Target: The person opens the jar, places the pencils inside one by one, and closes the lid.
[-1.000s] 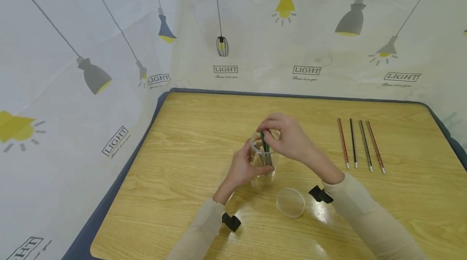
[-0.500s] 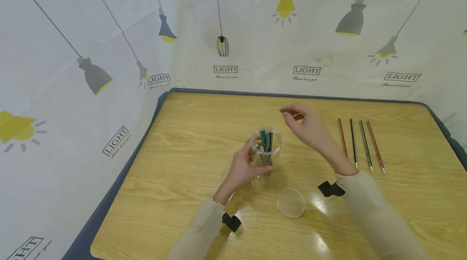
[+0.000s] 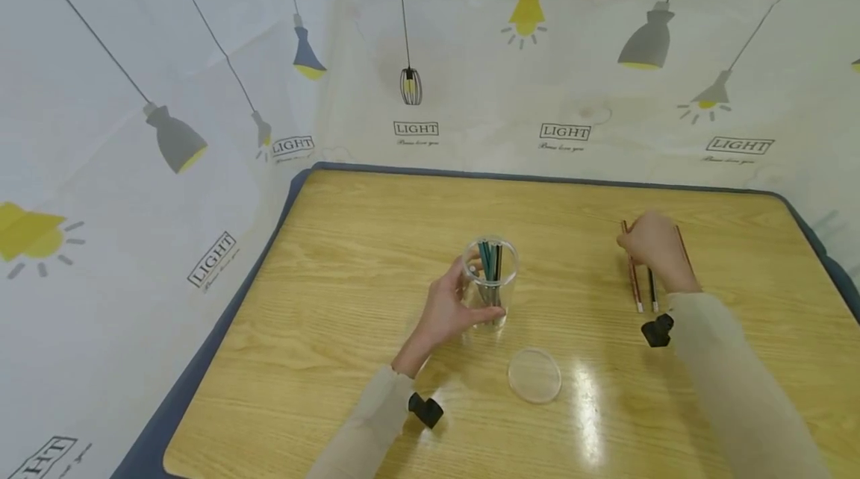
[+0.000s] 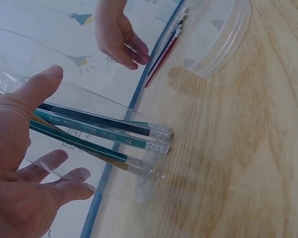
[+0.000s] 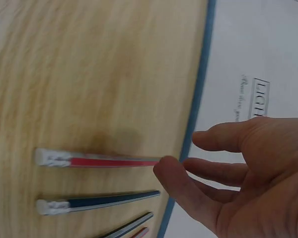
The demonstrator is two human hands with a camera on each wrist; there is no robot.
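Observation:
My left hand [image 3: 449, 307] grips a clear plastic jar [image 3: 508, 292], thumb on the near side and fingers round the far side. Inside stand several pencils [image 4: 104, 133], green and black, their silver eraser ends down at the bottom. Over at the right, my right hand [image 3: 655, 244] hovers above the row of loose pencils. In the right wrist view its thumb and fingers are spread, with one fingertip overlapping the far tip of a red pencil [image 5: 104, 162]. A dark pencil [image 5: 114, 199] lies beside it, and others are partly hidden under the hand in the head view.
A round clear lid [image 3: 534, 375] lies on the wooden table [image 3: 349, 255] in front of the jar. A blue edge [image 3: 470, 174] borders the tabletop. Behind it hangs a pale sheet [image 3: 470, 54] printed with lamps.
My right hand has let go of a green pencil in the jar, risen, and moved right to the loose pencils. The left hand still holds the jar in the same place.

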